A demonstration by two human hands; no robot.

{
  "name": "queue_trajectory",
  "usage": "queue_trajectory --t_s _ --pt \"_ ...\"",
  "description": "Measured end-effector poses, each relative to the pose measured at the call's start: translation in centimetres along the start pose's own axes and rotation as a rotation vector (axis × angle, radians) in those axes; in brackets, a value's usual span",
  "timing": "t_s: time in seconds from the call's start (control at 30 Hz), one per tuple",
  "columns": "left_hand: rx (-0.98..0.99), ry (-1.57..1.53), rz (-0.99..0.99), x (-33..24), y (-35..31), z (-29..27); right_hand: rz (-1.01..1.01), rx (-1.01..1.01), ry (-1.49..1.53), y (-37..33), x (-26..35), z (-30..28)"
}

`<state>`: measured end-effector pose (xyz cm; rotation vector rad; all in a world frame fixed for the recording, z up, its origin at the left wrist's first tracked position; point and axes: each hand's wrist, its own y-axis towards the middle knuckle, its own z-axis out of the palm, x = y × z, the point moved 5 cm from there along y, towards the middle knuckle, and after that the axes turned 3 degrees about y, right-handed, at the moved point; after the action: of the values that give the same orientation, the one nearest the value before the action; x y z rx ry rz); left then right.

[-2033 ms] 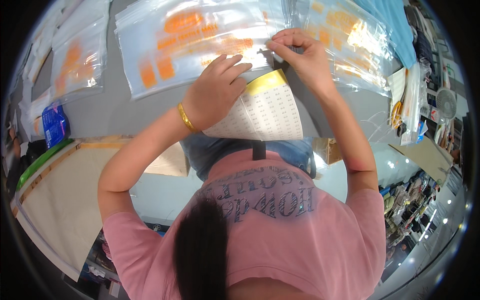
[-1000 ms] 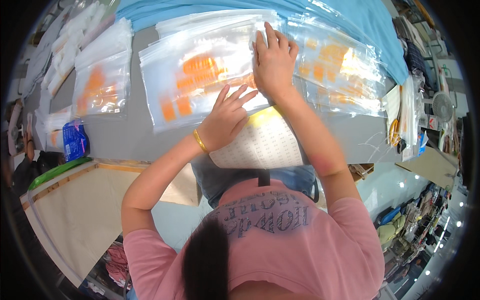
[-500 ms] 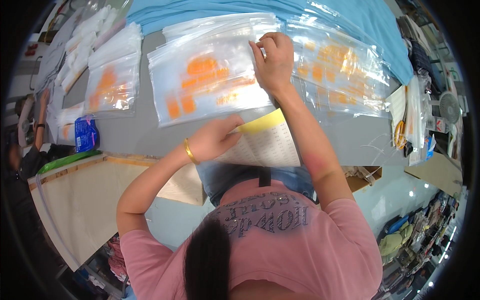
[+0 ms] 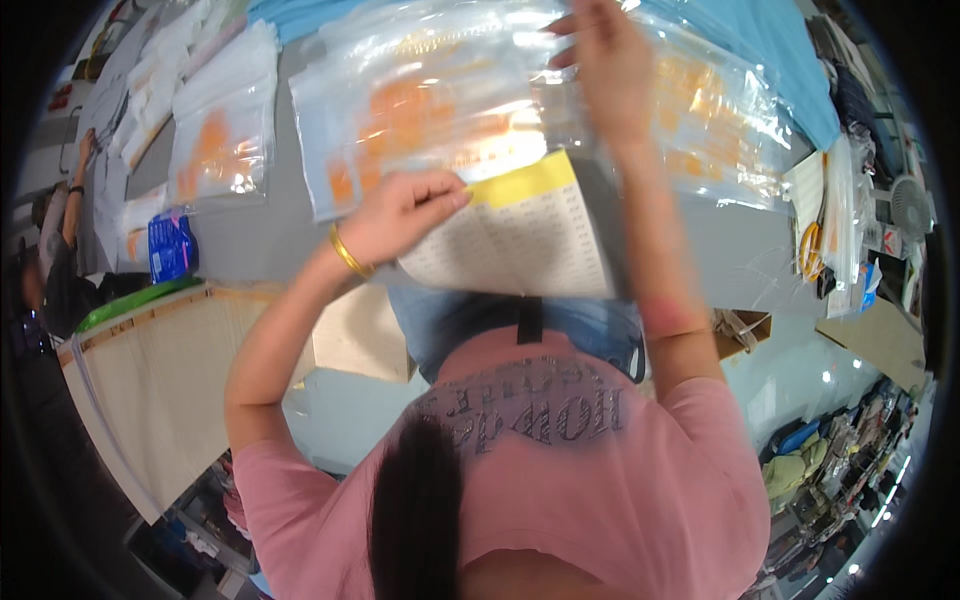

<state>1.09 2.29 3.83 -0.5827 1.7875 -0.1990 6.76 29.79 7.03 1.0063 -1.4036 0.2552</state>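
My left hand pinches the upper left edge of a paper sheet between thumb and fingers. The sheet has a yellow strip along its top and rows of small print, and it hangs tilted over the table's near edge. My right hand, blurred by motion, is at the far side of the table with fingers stretched apart and nothing visible in them. Below and left of it lies a pile of clear plastic bags with orange print. Another pile of similar bags lies to its right.
Blue fabric covers the table's far side. More clear bags and a blue pouch lie at the left. Orange-handled scissors and a small fan are at the right. Another person's arm reaches in at far left.
My right hand has left the edge of the middle bag pile and moved farther away and to the right. My left hand has shifted slightly left and up, still holding the sheet.
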Motion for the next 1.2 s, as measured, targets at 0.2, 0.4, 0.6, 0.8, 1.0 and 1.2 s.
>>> queue_trajectory --t_s 0.2,0.4,0.6,0.8,1.0,1.2 --pt "0.08 -0.27 0.028 -1.7 1.2 -0.8 0.332 -0.178 -0.515 6.6 -2.5 -19.3" --pt "0.129 -0.373 0.025 -3.3 3.1 0.9 -0.189 0.437 -0.354 -5.7 7.8 -7.6" --pt "0.16 -0.415 0.036 -3.8 2.7 1.7 -0.357 0.458 -0.373 -11.7 7.6 -1.6" --pt "-0.055 -0.033 0.174 -2.9 2.5 2.4 -0.234 0.419 -0.342 -10.9 10.7 -1.3" --pt "-0.337 0.77 0.616 -2.0 2.6 4.0 0.42 0.204 -0.029 -5.7 4.0 -3.5" --pt "-0.398 0.829 0.694 0.1 2.6 5.0 0.463 0.27 -0.13 -9.1 -3.0 0.4"
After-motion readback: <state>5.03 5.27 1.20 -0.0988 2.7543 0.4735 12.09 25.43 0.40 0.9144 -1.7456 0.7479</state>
